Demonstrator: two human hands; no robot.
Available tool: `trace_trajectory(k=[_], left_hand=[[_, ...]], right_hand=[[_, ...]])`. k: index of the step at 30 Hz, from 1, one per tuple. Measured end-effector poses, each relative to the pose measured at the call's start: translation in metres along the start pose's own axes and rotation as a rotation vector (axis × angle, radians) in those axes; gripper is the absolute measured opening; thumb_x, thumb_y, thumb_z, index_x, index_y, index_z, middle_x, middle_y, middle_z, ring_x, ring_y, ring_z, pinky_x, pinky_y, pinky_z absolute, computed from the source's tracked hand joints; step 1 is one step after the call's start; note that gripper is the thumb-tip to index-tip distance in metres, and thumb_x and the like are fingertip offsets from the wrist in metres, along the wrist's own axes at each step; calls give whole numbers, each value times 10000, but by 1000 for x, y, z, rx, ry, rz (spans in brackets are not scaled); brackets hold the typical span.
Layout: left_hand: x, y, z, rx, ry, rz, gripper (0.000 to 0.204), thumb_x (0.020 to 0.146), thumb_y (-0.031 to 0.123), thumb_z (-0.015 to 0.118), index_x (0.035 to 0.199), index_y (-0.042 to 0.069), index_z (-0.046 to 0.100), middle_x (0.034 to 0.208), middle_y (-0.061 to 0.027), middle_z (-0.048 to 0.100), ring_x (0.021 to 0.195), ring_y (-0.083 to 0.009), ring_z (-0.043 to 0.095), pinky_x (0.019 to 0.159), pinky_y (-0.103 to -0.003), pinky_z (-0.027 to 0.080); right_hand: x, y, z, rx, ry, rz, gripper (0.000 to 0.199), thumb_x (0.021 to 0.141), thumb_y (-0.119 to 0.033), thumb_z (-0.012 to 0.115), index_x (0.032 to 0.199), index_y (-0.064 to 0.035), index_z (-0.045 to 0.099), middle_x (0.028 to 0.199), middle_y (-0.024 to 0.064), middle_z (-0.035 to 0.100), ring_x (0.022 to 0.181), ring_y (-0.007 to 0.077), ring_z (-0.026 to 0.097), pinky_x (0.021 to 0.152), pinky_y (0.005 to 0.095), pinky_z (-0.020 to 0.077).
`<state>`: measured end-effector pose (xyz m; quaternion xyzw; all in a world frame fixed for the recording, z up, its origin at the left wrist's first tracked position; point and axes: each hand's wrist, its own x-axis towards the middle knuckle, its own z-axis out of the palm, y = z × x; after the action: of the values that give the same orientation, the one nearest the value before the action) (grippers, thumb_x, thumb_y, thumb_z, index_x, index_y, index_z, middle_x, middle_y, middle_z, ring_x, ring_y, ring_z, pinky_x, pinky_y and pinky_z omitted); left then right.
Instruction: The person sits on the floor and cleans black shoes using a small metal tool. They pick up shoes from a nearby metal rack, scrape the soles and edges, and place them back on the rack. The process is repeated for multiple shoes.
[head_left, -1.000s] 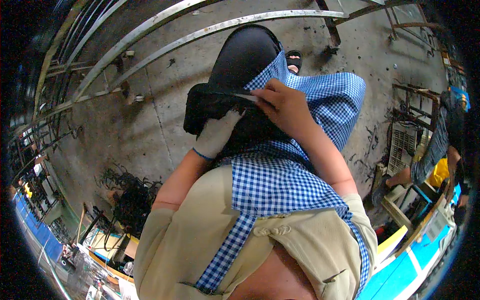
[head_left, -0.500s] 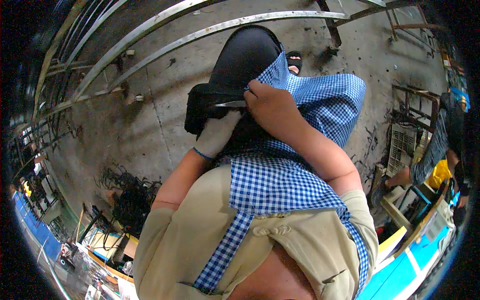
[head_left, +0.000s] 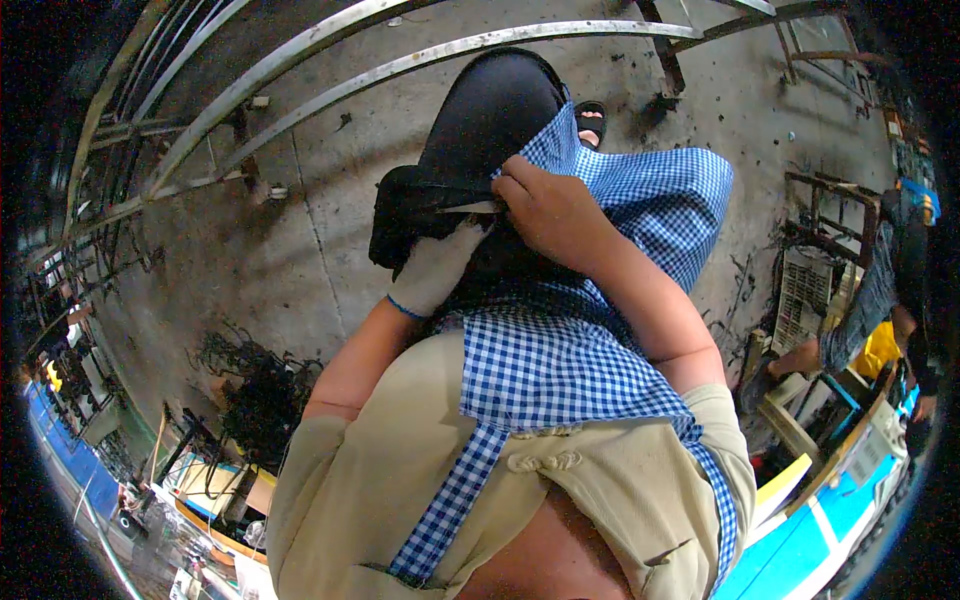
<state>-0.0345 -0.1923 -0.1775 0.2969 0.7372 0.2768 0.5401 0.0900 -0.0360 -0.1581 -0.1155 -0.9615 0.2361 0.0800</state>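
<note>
The right hand (head_left: 555,215), bare, is curled shut with its fingertips pinching the upper edge of a black pouch (head_left: 420,215), where a pale strip shows at the opening. The left hand (head_left: 435,270), in a whitish glove with a blue cuff, presses up against the pouch from below; whether its fingers close on the fabric cannot be told. The pouch sits just left of the right hand, at the front of a blue-checked apron (head_left: 560,370). Beyond the pouch lies a grey concrete floor (head_left: 250,260) crossed by curved metal bars (head_left: 300,60). A sandalled foot (head_left: 592,118) shows just above the right hand.
</note>
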Motion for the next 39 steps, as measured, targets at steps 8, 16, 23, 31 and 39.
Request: trace_trajectory(k=[8, 16, 23, 31, 39], left_hand=[[-7, 30, -4, -26, -11, -117, 509, 951, 441, 412, 1317, 97, 502, 1314, -184, 516, 1206, -355, 491, 1009, -382, 377], [4, -6, 1, 360, 23, 262, 372, 973, 230, 348, 1282, 65, 475, 1201, -234, 568, 1033, -406, 585, 883, -476, 461], [3, 1, -2, 504, -42, 254, 404, 979, 310, 397, 1286, 79, 519, 1319, -168, 511, 1163, -317, 531, 1007, -381, 382], [-3, -5, -3, 626, -9, 356, 364, 971, 226, 413, 1295, 89, 506, 1309, -163, 520, 1101, -299, 577, 943, -349, 453], [-30, 45, -25, 607, -227, 172, 379, 975, 163, 348, 1323, 128, 493, 1349, -107, 498, 1157, -196, 538, 1027, -295, 392]], right_hand=[[1, 14, 5, 104, -44, -46, 146, 799, -68, 580, 932, -28, 534, 884, 123, 501, 707, 306, 580, 554, 388, 488], [16, 27, 17, 72, -7, -82, 111, 837, -87, 563, 911, -21, 514, 888, 142, 496, 709, 326, 571, 561, 405, 481], [14, 17, 17, 117, 68, 149, 107, 849, -98, 563, 898, -20, 510, 902, 153, 513, 733, 344, 580, 600, 424, 482], [-5, 47, -1, 640, 219, 507, 178, 871, -132, 619, 986, -1, 581, 863, 68, 637, 811, 113, 588, 725, 263, 470], [-14, 42, -21, 894, 130, 553, 163, 872, -139, 643, 966, -5, 627, 831, 3, 600, 759, 71, 529, 685, 243, 449]])
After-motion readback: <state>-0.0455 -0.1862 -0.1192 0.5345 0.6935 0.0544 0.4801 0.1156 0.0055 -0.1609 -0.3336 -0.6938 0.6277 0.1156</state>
